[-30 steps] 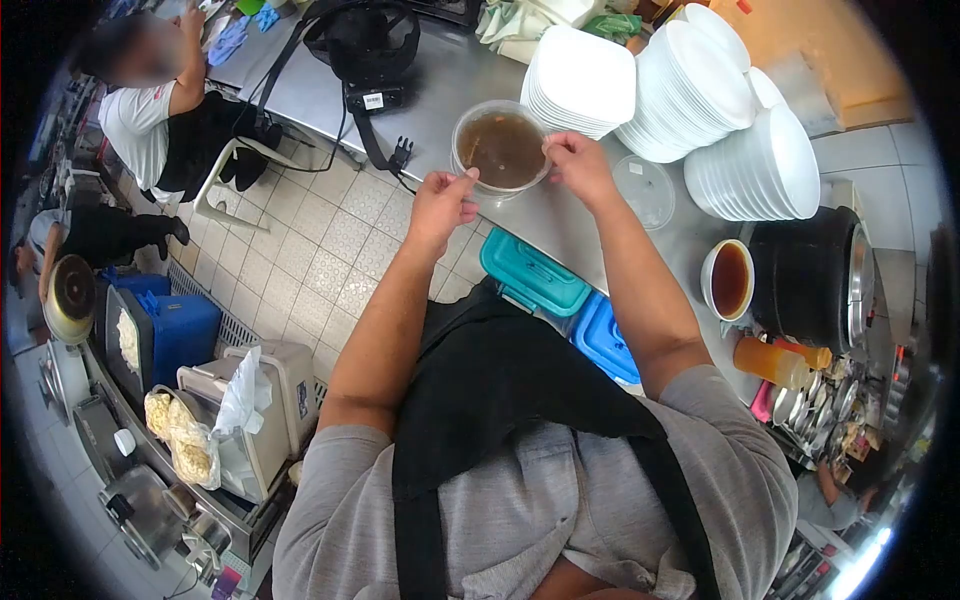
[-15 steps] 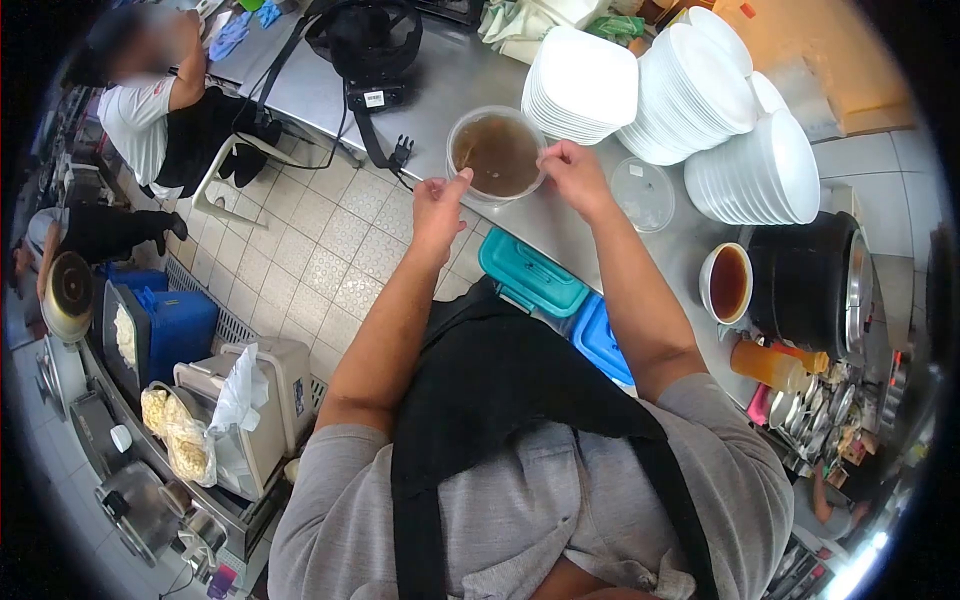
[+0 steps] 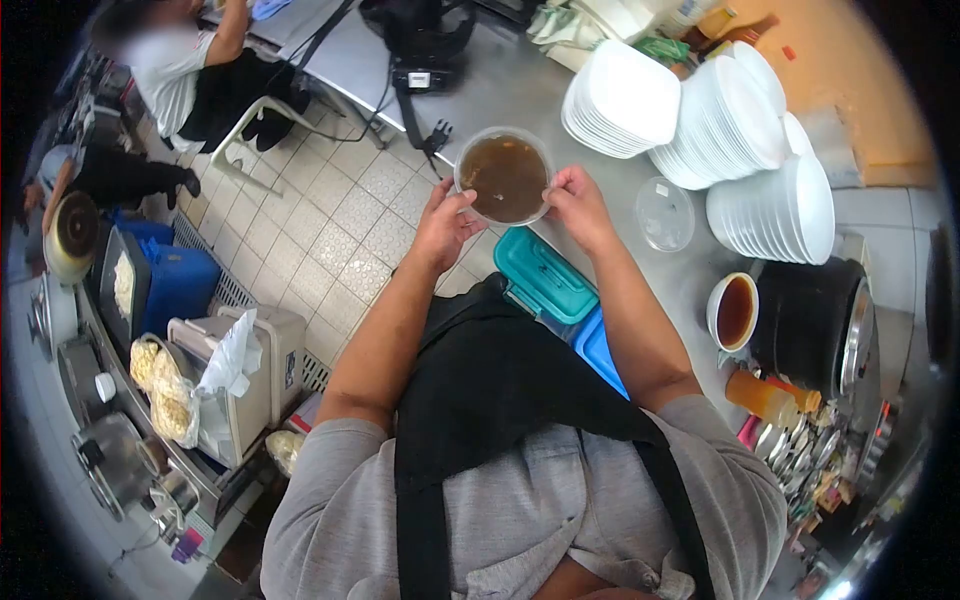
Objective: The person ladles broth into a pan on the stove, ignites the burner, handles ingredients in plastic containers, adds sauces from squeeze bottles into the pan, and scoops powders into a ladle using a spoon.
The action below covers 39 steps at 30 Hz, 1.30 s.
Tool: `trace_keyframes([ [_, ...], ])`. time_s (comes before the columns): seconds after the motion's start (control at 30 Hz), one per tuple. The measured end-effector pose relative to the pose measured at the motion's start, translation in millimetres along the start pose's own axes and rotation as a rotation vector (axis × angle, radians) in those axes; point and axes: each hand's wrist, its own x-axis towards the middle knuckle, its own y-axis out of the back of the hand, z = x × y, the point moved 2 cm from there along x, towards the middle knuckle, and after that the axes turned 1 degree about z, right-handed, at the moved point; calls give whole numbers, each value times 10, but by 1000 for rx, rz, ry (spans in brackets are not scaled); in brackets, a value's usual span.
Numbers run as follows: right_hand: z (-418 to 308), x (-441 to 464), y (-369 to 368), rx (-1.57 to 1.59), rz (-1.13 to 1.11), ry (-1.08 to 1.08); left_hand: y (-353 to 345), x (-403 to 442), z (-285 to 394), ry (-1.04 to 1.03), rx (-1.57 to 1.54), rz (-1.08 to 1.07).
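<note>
A round clear plastic container (image 3: pixel 505 178) of brown soup is between my hands at the front edge of the steel table. My left hand (image 3: pixel 447 226) grips its near left side, with the thumb on the rim and the fingers curled below. On the right, my right hand (image 3: pixel 578 206) pinches the rim between thumb and fingers. I cannot tell whether the base rests on the table. A clear round lid (image 3: pixel 665 215) lies flat on the steel, right of my right hand.
Stacks of white bowls and containers (image 3: pixel 622 98) stand at the back right. A bowl of reddish-brown liquid (image 3: pixel 734 311) sits beside a black pot (image 3: pixel 808 325). A teal-lidded box (image 3: pixel 545 273) is below the table edge. A black strapped device (image 3: pixel 415 60) lies left; two people are farther left.
My view has shifted, moving the table items right and down in the picture. My left hand has gone from a pinch at the rim to a fuller grip around the container's side.
</note>
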Motion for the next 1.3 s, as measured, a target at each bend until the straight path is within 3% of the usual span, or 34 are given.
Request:
trace_keyframes([
  [0.23, 51, -101, -493, -6, -137, 59, 511, -372, 1, -50, -173, 119],
  [0.43, -54, -204, -1359, -40, -341, 120, 1179, -885, 208, -205, -305, 89],
  [0.63, -181, -375, -2611, -36, -550, 99, 1879, -1762, 696, -316, -367, 153],
  [0.8, -238, -644, -3903, 64, -732, 56, 2691, -2472, 1091, -470, -367, 318],
  [0.9, -203, -614, -4605, 26, -943, 50, 3080, -2931, 1289, -536, -381, 406],
  [1.3, -317, -766, -7421, -149, -1409, -87, 4324, -4010, 1969, -900, -593, 845],
])
